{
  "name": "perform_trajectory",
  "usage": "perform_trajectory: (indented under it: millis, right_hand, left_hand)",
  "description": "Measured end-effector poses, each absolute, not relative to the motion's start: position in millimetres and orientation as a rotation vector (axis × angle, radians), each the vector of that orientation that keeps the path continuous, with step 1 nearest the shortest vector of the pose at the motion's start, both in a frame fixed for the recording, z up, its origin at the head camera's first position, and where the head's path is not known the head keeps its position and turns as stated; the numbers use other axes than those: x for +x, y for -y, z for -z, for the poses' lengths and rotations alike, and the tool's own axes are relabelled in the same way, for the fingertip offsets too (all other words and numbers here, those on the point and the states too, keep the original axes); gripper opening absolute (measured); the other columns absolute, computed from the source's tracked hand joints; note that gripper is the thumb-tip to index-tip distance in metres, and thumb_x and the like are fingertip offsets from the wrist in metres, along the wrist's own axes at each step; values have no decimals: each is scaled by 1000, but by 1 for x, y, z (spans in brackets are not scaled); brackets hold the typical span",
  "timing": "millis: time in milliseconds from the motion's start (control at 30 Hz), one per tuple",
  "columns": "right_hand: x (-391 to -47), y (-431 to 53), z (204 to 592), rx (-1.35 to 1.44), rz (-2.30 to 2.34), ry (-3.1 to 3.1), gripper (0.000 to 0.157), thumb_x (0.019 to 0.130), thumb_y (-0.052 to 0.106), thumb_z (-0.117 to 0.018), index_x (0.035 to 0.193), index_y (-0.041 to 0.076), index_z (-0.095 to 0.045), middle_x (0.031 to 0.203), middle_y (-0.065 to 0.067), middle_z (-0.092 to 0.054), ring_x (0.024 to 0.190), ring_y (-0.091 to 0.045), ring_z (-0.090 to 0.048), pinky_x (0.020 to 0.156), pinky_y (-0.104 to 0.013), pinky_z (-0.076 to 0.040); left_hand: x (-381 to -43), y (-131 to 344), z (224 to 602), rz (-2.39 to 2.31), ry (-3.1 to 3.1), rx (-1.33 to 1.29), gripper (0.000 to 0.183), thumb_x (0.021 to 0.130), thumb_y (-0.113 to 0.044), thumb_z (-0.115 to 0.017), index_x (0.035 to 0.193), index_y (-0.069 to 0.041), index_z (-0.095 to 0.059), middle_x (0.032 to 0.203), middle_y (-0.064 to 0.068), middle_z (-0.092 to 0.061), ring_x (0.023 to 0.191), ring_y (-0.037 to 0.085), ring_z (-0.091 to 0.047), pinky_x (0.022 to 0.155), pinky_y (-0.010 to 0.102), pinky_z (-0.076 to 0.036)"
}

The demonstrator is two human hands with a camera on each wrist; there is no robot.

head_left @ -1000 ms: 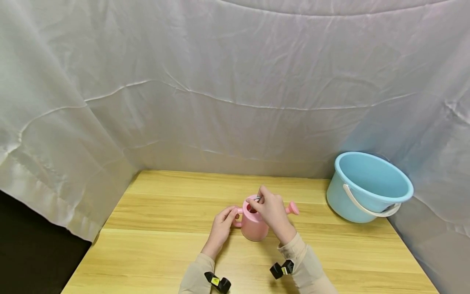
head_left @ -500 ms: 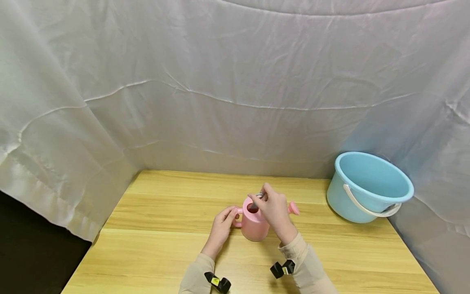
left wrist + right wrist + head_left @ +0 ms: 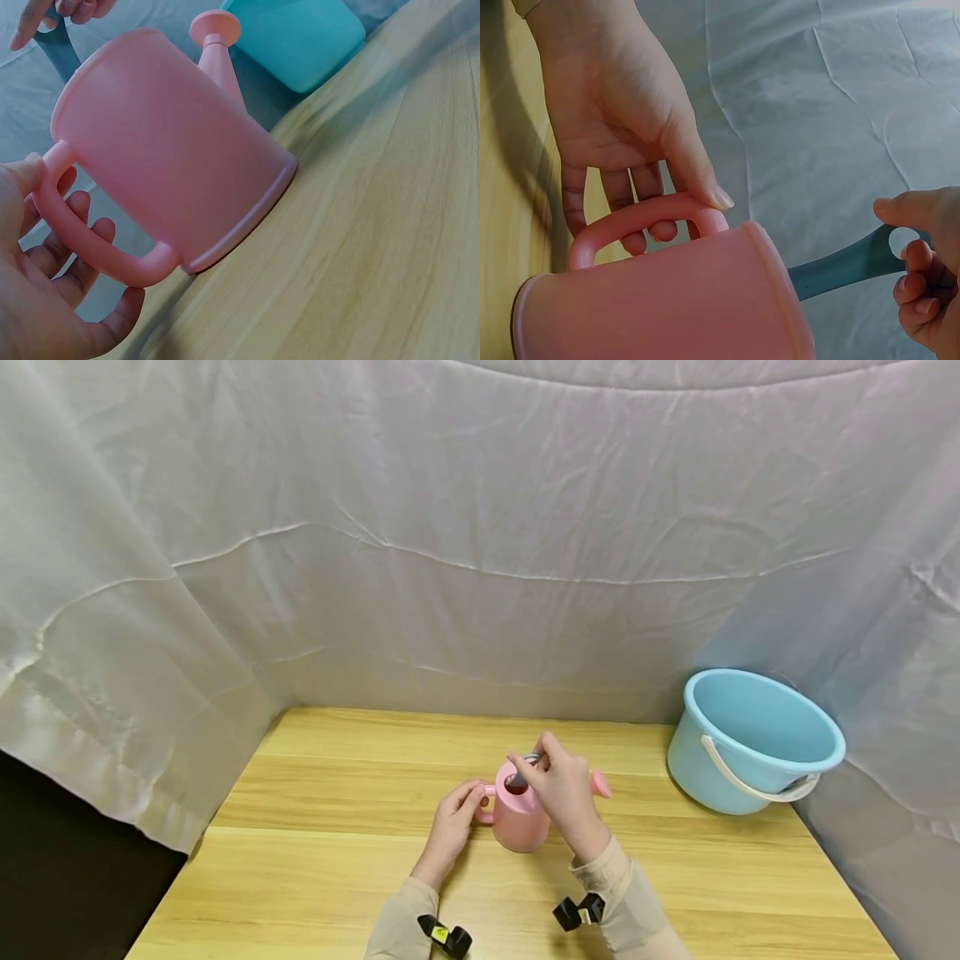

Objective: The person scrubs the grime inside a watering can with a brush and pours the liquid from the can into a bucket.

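Note:
A pink watering can (image 3: pixel 521 822) stands upright on the wooden table, its spout pointing right. My left hand (image 3: pixel 448 827) holds the can's handle (image 3: pixel 90 251), thumb on top and fingers curled through the loop. Over the can's top opening, my right hand (image 3: pixel 562 785) pinches a grey-blue tool by its flat handle (image 3: pixel 847 264), near the hole at its end. The tool slants down into the can, and its lower end is hidden inside, so I cannot tell its kind.
A light blue bucket (image 3: pixel 693 760) with a white carrying handle (image 3: pixel 731 777) stands at the table's back right corner. Grey curtains (image 3: pixel 480 610) hang behind the wooden table (image 3: pixel 337 860) and along both sides.
My right hand has risen slightly and shifted a little right, drawing the tool's handle a bit higher. The left hand and the watering can have stayed in place.

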State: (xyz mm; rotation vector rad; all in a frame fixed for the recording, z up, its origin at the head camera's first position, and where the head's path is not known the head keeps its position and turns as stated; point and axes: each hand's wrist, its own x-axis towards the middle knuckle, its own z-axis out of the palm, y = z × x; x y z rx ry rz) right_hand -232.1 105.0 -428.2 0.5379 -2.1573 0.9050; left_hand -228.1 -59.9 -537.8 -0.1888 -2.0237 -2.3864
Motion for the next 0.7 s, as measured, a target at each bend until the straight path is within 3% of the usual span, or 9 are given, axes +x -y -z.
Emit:
perform_trajectory:
  millis: [700]
  right_hand:
    - [-226, -103, 448, 494, -867, 2311, 37, 74, 16, -85, 71, 7, -49, 53, 6, -42, 47, 2, -29, 37, -10, -26]
  left_hand:
    - [-229, 59, 540, 2398, 1980, -211, 35, 101, -22, -54, 118, 8, -62, 104, 33, -57, 89, 14, -56, 83, 52, -61]
